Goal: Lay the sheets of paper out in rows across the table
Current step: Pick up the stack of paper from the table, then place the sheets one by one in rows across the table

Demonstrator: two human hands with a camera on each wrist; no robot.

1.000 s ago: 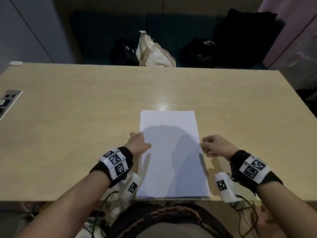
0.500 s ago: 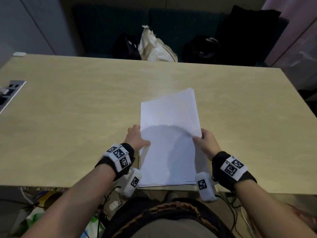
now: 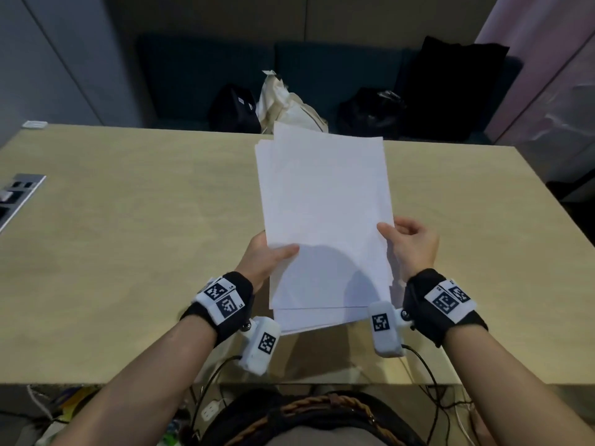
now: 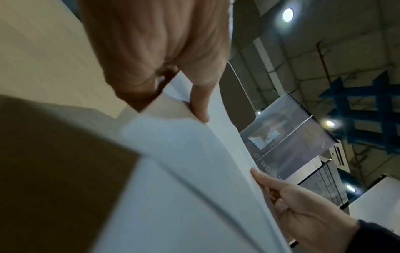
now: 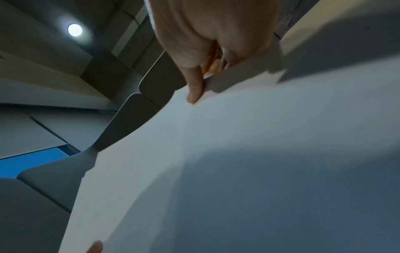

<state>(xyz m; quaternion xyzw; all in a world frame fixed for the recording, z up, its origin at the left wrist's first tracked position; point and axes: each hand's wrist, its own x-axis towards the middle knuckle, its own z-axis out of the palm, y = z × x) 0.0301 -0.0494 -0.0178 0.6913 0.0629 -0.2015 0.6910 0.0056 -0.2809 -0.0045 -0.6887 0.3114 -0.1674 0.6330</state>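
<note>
The left hand has its grip closed on the left edge of the stack of white paper sheets: the thumb lies flat on the top sheet and the fingers are under the stack. The right hand has its grip closed on the right edge in the same way, the thumb on top and the curled fingers behind. In the left wrist view the left thumb presses the upper sheet, and the sheets under it spread a little apart. In the right wrist view the right thumb lies on the paper edge.

The stack is held in the air above the light wooden tabletop, tilted up with its far end higher. The sheets are not aligned; some corners stick out at the top and at the bottom.

Both wrists carry black bands with printed square markers and a small white camera box. Behind the tabletop a dark blue sofa holds a cream cloth bag and some black bags.
</note>
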